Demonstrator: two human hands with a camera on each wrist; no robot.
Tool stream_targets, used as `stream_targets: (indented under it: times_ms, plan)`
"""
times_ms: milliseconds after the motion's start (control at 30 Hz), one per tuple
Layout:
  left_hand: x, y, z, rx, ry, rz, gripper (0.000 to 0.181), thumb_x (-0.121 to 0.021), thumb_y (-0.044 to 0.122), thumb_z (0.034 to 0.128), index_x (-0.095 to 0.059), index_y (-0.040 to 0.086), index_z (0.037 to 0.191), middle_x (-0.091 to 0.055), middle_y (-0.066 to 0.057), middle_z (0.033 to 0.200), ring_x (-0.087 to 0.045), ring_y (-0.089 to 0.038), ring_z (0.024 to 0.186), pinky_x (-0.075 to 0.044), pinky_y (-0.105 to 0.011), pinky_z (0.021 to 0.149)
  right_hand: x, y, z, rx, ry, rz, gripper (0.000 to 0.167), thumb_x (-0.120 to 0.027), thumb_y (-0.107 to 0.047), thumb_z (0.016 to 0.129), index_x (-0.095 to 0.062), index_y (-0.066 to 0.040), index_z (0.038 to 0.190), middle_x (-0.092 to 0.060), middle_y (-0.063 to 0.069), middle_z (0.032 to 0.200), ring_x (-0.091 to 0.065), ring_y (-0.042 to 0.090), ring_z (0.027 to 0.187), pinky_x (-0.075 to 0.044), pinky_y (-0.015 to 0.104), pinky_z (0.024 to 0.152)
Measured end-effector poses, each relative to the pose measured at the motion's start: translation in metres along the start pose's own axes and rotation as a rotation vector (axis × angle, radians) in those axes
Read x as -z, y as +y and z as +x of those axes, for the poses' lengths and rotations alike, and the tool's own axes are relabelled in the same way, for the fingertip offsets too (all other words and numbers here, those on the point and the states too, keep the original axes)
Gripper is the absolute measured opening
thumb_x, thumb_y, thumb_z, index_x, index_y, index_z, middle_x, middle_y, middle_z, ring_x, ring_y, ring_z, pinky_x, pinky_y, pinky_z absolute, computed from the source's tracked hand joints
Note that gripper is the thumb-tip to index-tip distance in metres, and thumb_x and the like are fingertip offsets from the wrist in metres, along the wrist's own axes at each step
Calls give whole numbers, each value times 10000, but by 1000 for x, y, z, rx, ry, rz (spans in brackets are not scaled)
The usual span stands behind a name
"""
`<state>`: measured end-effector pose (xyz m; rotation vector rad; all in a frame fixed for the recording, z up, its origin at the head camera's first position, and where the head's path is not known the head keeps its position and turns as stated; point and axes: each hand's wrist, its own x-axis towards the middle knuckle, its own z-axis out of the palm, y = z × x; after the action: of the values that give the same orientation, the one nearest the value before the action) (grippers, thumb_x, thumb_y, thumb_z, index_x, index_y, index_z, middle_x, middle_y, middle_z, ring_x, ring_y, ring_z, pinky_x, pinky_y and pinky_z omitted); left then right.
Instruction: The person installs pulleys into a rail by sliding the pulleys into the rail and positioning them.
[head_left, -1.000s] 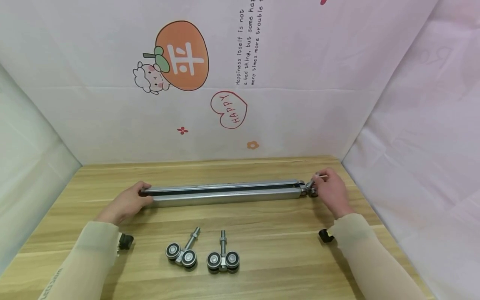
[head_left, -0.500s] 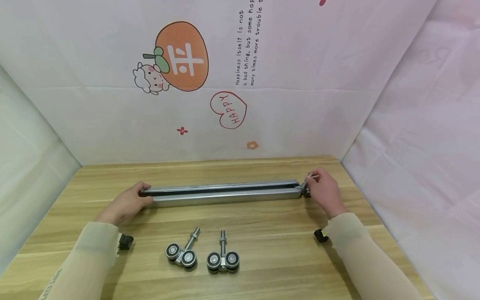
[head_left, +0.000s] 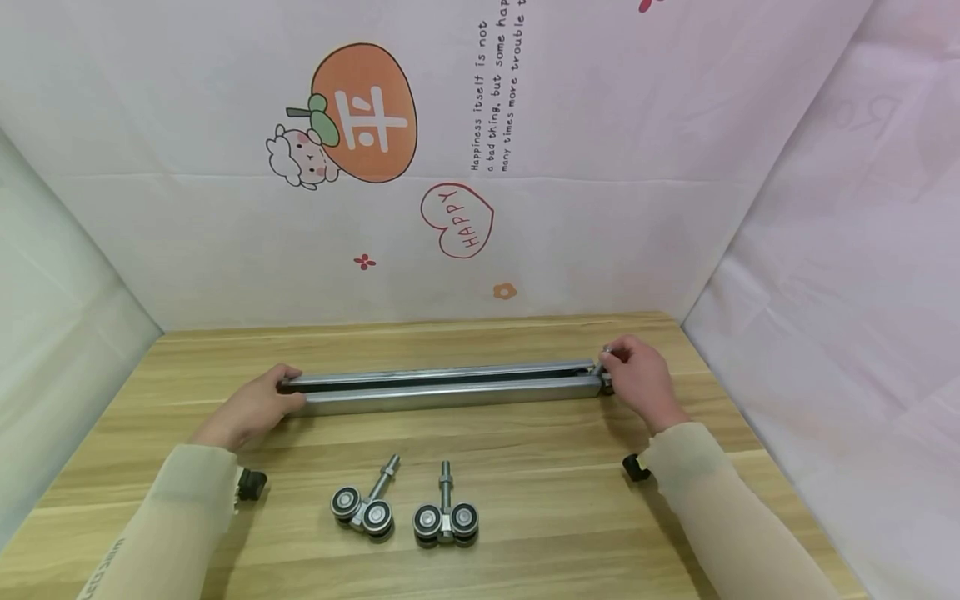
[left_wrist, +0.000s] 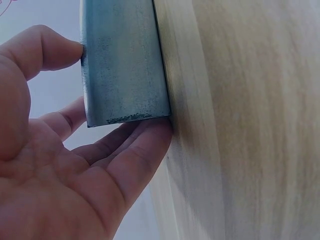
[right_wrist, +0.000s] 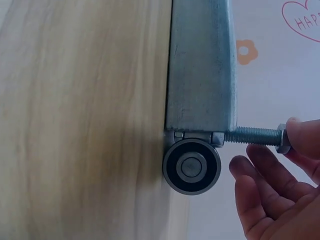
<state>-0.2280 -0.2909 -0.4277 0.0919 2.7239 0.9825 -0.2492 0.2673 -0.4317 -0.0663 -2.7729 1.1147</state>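
Tilting the bolt (right_wrist: 252,135), pinched by the right hand (head_left: 643,379), could jam the wheel (right_wrist: 192,167) against the rail (head_left: 450,395) toward the right edge of the table (head_left: 540,483), left hand (head_left: 251,406) clamping its other end

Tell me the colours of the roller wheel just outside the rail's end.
The wheel is silver with a black ring, clearest in the right wrist view.
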Motion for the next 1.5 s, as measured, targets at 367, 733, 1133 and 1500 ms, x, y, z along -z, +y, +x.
stream_targets:
  times_ms: [367, 733, 1133, 1500]
  plan:
    - [0, 3, -1, -1, 2, -8, 585, -586, 254, 976, -389, -28, 1450, -456, -327, 1390, -490, -404, 1093, -395, -545, 914, -7, -12, 0, 19, -9, -36, 209, -560, -237, 1029, -624, -47, 1088, -631, 138, 1056, -556, 306, 944, -444, 460, 804]
    - [0, -4, 2, -2, 5, 3, 598, -584, 281, 979, -387, -20, 1456, -465, -321, 1382, -491, -398, 1089, -399, -535, 903, -9, -12, 3, -1, -22, -30, 192, -554, -247, 1032, -612, -73, 1088, -618, 127, 1057, -544, 305, 933, -448, 449, 788]
    - [-1, 0, 0, 6, 1, 1, 602, -589, 285, 979, -388, -24, 1455, -459, -327, 1383, -498, -396, 1085, -411, -542, 895, -18, -25, 0, 22, -75, -41, 191, -554, -255, 1036, -609, -78, 1082, -627, 98, 994, -548, 271, 856, -462, 408, 717]
    - [-1, 2, -1, 5, 5, 0, 584, -581, 253, 982, -385, -29, 1454, -460, -335, 1375, -502, -402, 1083, -413, -545, 892, -35, -40, -1, 43, -66, -39, 150, -570, -234, 1027, -621, -94, 1044, -629, 77, 950, -552, 259, 821, -467, 399, 700]
